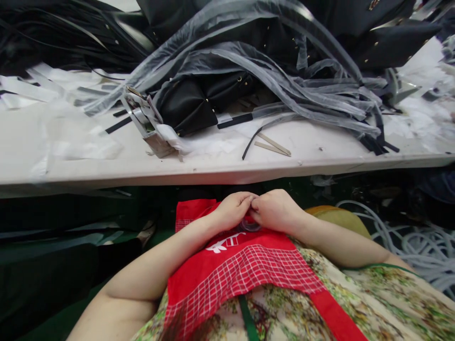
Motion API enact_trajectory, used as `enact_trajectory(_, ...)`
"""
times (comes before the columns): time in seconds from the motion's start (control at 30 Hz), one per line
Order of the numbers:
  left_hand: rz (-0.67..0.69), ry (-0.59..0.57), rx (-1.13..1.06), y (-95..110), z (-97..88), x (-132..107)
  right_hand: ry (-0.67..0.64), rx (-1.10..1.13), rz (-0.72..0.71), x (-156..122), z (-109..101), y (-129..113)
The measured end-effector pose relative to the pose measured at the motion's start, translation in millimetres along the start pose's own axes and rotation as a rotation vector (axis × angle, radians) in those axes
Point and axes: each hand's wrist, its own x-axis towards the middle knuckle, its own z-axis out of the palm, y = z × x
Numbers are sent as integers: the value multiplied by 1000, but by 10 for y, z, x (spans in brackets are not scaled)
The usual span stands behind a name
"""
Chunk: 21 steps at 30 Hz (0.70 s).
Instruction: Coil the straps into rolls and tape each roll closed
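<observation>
My left hand (232, 210) and my right hand (275, 210) meet in my lap, below the white table's edge (213, 173). Both have their fingers curled and pressed together at the fingertips. A small clear ring-like object (248, 226) shows just under the two hands, over my red apron (234, 265); I cannot make out what it is. On the table above lie black bags (188, 102) wrapped among long clear plastic strips (284, 80).
A metal clip tool (147, 121) sits on the table left of the bags. Loose black strips (119, 124) and two thin flat sticks (273, 144) lie near the front edge. Pale tubing (408, 241) is piled on the floor at right.
</observation>
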Motion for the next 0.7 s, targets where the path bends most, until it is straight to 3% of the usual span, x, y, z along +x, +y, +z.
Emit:
enact_trajectory(0.23,-13,65,-42,-22,-54,-72,79,478,-28,-155,1,262)
enact_trajectory(0.4,102,22,15,52,-14,-130,221,770,104,-86,123,264)
enact_trajectory(0.57,112,105,134,46,61,-203,223,1065,251,46,351,330)
enact_trajectory(0.7,170,105,127,42,58,-283,82,1382,286,85,555,313)
